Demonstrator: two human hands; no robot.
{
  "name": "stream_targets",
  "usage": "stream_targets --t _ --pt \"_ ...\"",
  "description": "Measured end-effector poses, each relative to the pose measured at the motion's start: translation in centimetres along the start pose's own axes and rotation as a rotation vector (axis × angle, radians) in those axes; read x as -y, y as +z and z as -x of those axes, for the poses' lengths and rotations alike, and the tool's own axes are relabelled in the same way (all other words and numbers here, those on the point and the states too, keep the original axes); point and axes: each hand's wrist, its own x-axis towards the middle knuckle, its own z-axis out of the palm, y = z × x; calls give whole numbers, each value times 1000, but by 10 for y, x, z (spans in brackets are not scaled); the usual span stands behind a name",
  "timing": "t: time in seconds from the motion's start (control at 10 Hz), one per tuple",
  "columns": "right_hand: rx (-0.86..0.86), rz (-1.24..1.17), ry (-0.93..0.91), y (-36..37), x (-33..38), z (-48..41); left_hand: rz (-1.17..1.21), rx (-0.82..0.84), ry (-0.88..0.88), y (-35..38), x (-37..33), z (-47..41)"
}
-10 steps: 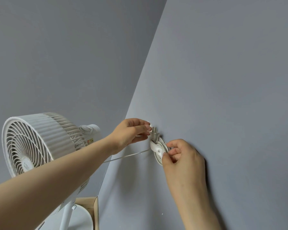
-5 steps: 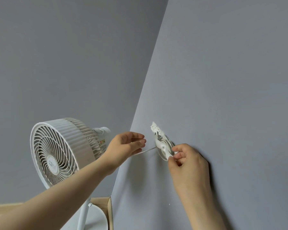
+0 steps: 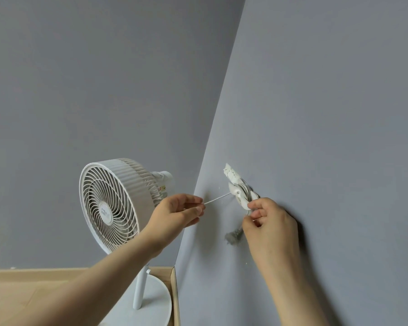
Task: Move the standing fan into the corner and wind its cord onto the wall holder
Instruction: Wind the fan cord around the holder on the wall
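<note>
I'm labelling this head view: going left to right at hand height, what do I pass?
fan → left hand → taut cord → wall holder → right hand

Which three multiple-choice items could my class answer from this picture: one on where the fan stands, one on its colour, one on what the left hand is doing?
1. Where does the fan stand?
A. On a table
B. On the floor by the corner
C. Hung from the ceiling

2. What colour is it?
A. Black
B. White
C. Red

3. What is the left hand doing?
A. Pinching the cord, stretched straight to the wall holder
B. Hanging empty
C. Gripping the fan's pole

Answers:
1 B, its round base sits on the floor at the corner.
2 B, every visible part is white.
3 A, the fingers close on the cord.
</note>
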Motion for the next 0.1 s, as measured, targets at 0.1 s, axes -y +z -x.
stream_targets --t 0.1 --pt "11 -7 9 -4 -1 6 -8 -11 0 1 2 11"
